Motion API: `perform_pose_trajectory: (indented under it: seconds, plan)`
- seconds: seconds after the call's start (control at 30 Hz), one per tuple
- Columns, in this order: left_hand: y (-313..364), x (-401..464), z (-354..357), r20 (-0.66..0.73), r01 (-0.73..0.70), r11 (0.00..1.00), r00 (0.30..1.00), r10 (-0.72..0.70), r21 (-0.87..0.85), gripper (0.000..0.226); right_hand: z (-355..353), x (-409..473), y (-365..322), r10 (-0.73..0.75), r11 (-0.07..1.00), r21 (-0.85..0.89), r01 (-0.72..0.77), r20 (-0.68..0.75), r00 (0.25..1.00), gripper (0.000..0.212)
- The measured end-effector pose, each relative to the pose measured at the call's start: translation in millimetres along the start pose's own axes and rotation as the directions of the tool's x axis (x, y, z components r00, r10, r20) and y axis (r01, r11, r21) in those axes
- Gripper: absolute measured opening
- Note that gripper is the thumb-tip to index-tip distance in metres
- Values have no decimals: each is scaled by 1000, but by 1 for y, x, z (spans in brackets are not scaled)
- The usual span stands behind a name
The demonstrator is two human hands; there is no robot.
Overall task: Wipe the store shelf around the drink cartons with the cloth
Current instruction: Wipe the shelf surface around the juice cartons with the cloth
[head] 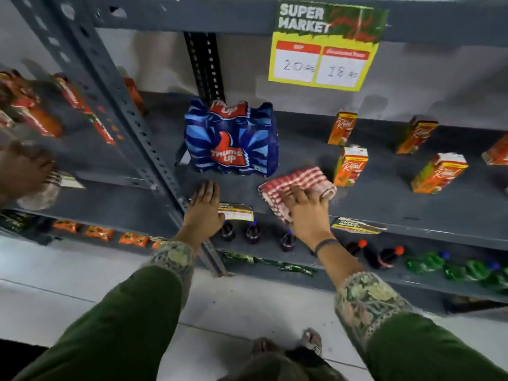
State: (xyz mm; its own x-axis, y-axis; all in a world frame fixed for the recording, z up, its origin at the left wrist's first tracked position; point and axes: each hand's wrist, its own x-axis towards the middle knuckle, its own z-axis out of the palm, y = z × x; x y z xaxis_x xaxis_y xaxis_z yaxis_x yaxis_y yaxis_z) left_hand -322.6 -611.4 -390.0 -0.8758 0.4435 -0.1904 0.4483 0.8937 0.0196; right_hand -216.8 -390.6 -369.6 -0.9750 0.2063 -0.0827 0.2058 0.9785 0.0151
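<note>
A red-and-white checked cloth (298, 185), folded, lies on the grey shelf (384, 204) near its front edge. My right hand (308, 213) presses flat on the cloth's near part. Just right of the cloth stands an orange drink carton (351, 166). Several more orange cartons (438, 173) stand spaced out further right and behind. My left hand (204, 207) rests flat and empty on the shelf's front edge, below a blue shrink-wrapped pack of bottles (231, 138).
A perforated grey upright (143, 133) runs down left of my left hand. A price sign (324, 48) hangs from the shelf above. Dark and green bottles (384, 255) lie on lower shelves. Snack packets (33, 111) fill the left bay, where another person's hand (24, 171) shows.
</note>
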Motion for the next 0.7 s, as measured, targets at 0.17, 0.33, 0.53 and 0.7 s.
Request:
perform_pose_trajectory:
  seconds: [0.17, 0.33, 0.53, 0.7]
  plan:
    - [-6, 1, 0, -10, -14, 995, 1000, 13, -100, 71, -19, 2, -1, -165, 974, 167, 155, 52, 985, 51]
    - [-13, -1, -17, -29, 116, 910, 990, -139, -398, 67, -33, -12, -39, -90, 946, 303, 116, -96, 991, 41]
    - [-14, -3, -26, -9, 178, 773, 973, -231, -609, 75, -63, 41, -95, -37, 981, 161, 110, -400, 916, 39]
    - [-11, -1, -23, 10, 193, 765, 971, -237, -615, 73, -27, 40, -109, -228, 971, 85, 226, 14, 974, 40]
